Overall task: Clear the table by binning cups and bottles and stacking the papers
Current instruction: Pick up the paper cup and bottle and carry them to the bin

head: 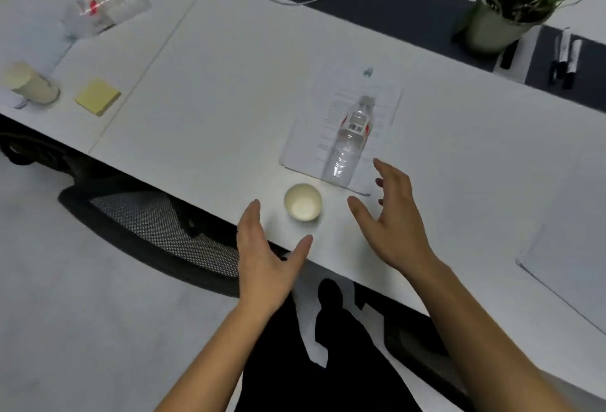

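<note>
Head cam: left hand (262, 257) and right hand (393, 224) both spread wide, empty, flanking paper cup (302, 202) without touching. Cup stands upright near table (213, 83) front edge. Just behind it, clear bottle (349, 141) lies on its side on printed sheet (305, 146). Blank paper (570, 247) at right. Far left: second cup (31, 83), sticky pad (97, 97), blurred second bottle (105, 10). Back right: potted plant (505, 15), markers (565, 61).

Two cream paper cups (302, 203) here, the second cup (31, 83) far left. Two clear plastic bottles (349, 139), the second bottle (105, 10) upper left. One yellow sticky-note pad (97, 97), one potted green plant (505, 15), three black markers (565, 57) upper right.
</note>
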